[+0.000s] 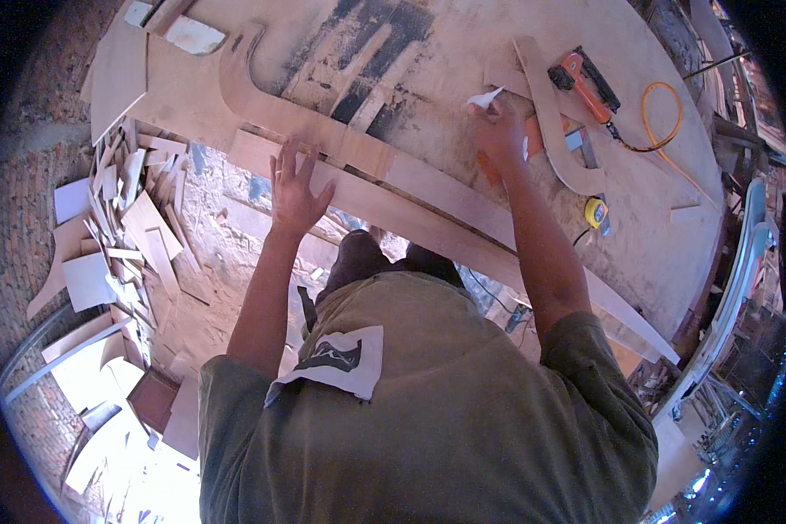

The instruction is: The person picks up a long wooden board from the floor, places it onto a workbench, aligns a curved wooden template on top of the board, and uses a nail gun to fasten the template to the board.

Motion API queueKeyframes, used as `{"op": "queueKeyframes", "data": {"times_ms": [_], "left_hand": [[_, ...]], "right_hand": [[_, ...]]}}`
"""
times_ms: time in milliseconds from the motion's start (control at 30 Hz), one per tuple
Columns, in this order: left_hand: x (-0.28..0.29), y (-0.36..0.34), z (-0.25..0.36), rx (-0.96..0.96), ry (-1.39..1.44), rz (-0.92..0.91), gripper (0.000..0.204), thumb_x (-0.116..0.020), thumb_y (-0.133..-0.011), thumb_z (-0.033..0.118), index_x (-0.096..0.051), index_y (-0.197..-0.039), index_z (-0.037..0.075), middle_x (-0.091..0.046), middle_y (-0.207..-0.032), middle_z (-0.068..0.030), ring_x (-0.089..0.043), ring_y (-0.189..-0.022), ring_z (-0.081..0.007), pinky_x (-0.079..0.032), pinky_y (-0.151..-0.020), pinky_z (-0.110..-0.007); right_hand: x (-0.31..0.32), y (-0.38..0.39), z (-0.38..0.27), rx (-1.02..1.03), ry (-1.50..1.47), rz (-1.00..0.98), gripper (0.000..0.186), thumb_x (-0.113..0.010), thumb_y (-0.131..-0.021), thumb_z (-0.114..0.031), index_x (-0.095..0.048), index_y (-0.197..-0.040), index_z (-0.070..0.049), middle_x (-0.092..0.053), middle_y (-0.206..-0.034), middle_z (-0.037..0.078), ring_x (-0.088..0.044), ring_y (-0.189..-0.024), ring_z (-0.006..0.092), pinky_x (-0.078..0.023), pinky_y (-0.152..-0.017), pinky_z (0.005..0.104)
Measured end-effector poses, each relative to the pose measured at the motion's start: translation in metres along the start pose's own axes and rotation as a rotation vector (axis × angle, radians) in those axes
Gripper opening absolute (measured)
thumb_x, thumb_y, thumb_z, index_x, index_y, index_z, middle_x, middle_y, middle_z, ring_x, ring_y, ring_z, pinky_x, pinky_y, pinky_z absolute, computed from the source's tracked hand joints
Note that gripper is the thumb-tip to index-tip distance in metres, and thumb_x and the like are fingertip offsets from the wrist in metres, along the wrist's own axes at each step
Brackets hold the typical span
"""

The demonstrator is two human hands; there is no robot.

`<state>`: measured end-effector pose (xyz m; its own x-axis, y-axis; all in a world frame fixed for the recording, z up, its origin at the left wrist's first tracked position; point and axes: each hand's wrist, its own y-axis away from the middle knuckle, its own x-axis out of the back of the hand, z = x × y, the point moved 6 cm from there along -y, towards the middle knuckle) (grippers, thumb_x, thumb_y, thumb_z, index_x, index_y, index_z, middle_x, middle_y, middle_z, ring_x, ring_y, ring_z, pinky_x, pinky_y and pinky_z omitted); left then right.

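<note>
My left hand [295, 190] lies with its fingers spread on a long, narrow wooden board [393, 205] along the near edge of the worktable. Against that board's far side rests a curved wooden piece [314, 122] with a hooked left end. My right hand [500, 135] is over the table, its fingers closed on a white, pointed thing [485, 99] whose kind I cannot make out. Just right of this hand is a J-shaped wooden piece [550, 113]. Beyond it lies an orange and black nail gun [585, 85].
An orange air hose [678, 122] loops from the nail gun. A yellow tape measure [596, 212] sits near the table's right side. Black stains [367, 70] mark the tabletop [463, 35]. Wood offcuts [140, 210] are heaped on the floor at the left, beside a brick wall [17, 236].
</note>
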<state>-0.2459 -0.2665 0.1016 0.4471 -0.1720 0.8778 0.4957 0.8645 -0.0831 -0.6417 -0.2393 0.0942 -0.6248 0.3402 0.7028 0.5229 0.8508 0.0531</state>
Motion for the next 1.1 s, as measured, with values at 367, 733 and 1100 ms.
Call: {"op": "queueKeyframes", "data": {"times_ms": [367, 733, 1100], "left_hand": [[-0.01, -0.025, 0.003, 0.043, -0.103, 0.056, 0.079, -0.083, -0.076, 0.046, -0.054, -0.145, 0.021, -0.031, -0.162, -0.0138, -0.027, -0.151, -0.0361, -0.019, -0.111, -0.077], [-0.015, -0.023, 0.0, 0.046, -0.032, 0.13, 0.076, -0.083, -0.076, 0.048, -0.057, -0.142, 0.021, -0.034, -0.161, -0.0085, -0.028, -0.151, -0.0326, -0.022, -0.111, -0.074], [-0.015, -0.022, -0.002, 0.075, -0.01, 0.125, 0.073, -0.081, -0.078, 0.052, -0.06, -0.14, 0.02, -0.034, -0.162, -0.0071, -0.027, -0.152, -0.0306, -0.019, -0.113, -0.075]], "right_hand": [[0.003, 0.129, -0.059, 0.199, 0.199, -0.616, 0.034, -0.072, -0.089, -0.03, -0.07, -0.101, 0.002, -0.07, -0.085, 0.019, -0.07, -0.077, 0.0293, -0.053, -0.07, 0.0396], [-0.018, 0.13, -0.085, 0.273, 0.314, -0.547, 0.033, -0.068, -0.088, -0.033, -0.07, -0.093, 0.0, -0.068, -0.09, 0.022, -0.066, -0.086, 0.0421, -0.052, -0.076, 0.0493], [-0.022, 0.128, -0.101, 0.272, 0.298, -0.553, 0.031, -0.07, -0.085, -0.033, -0.071, -0.09, -0.002, -0.07, -0.089, 0.022, -0.068, -0.086, 0.0423, -0.054, -0.082, 0.0509]]}}
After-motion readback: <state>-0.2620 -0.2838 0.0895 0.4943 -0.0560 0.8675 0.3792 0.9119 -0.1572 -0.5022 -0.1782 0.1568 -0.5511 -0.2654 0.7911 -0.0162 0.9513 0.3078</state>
